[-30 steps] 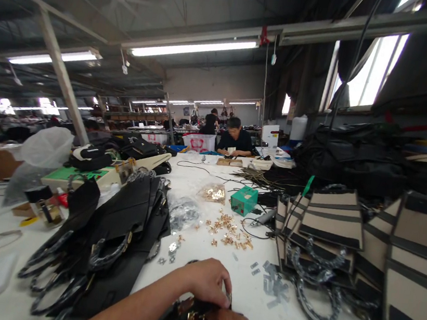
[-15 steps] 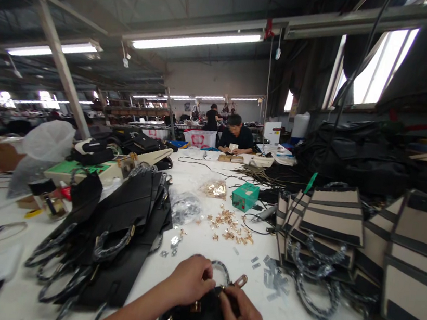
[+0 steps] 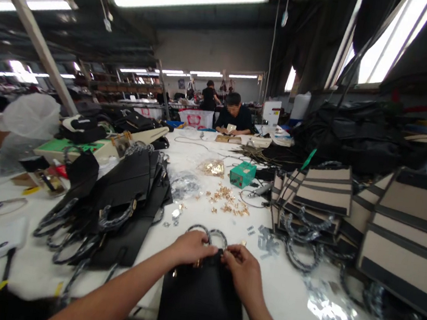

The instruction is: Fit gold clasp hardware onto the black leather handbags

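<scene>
A black handbag (image 3: 201,300) with gold fittings lies at the table's near edge, its top end away from me. Two film-wrapped ring handles (image 3: 219,237) stand out beyond that end. My left hand (image 3: 191,247) is closed on the bag's top edge by the left handle, thumb reaching toward the middle. Opposite it, my right hand (image 3: 243,269) pinches the top edge near the right handle's base. Whatever small part lies between those fingertips is hidden. A gold fitting (image 3: 198,263) shows below my left hand.
Black bags (image 3: 128,180) are piled on the left. Striped beige panels (image 3: 323,187) with wrapped handles lie right. Gold fittings (image 3: 226,198) and grey metal plates (image 3: 268,240) are scattered ahead, near a green box (image 3: 242,174). A co-worker (image 3: 235,115) sits at the far end.
My view has tipped down, showing more of the bag and forearms. Both hands stay at the bag's top edge. The gold-trimmed piece beside my right hand has mostly gone from sight.
</scene>
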Available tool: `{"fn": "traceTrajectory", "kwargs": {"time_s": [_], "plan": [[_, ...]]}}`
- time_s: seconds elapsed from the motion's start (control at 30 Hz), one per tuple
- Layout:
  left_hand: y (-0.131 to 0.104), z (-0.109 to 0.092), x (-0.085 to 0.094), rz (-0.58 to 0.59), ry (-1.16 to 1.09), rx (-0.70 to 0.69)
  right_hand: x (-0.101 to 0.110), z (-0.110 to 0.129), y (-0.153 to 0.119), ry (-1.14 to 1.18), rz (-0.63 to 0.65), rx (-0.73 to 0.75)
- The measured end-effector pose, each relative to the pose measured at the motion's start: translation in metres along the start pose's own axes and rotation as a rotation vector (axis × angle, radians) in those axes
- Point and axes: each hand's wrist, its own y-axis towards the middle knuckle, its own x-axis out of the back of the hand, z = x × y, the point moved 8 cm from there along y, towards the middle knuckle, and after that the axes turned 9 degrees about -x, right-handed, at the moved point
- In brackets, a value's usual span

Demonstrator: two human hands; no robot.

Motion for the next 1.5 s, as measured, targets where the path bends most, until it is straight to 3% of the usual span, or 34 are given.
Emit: {"fn": "traceTrajectory", "kwargs": {"time_s": [0.2, 0.33, 0.43, 0.63, 0.83, 1.2, 1.5], "plan": [[0.002, 0.008, -0.002, 0.008, -0.127, 0.000, 0.010, 0.007, -0.007, -0.115, -0.040, -0.005], [-0.001, 0.008, -0.005, 0.044, -0.191, 0.020, 0.011, 0.020, -0.016, -0.245, -0.074, 0.116], [-0.005, 0.010, -0.013, 0.110, -0.255, 0.062, 0.009, 0.025, -0.022, -0.295, -0.087, 0.175], [-0.012, 0.017, -0.030, 0.219, -0.379, 0.120, 0.008, 0.017, -0.025, -0.228, -0.059, 0.131], [-0.009, 0.021, -0.029, 0.131, -0.466, 0.121, 0.007, 0.035, -0.038, -0.347, -0.041, 0.295], [-0.013, 0.000, -0.028, 0.086, -0.634, 0.027, 0.006, 0.034, -0.053, -0.404, -0.099, 0.398], [-0.017, -0.013, -0.019, 0.041, -0.591, -0.021, 0.005, 0.043, -0.059, -0.526, -0.163, 0.445]]}}
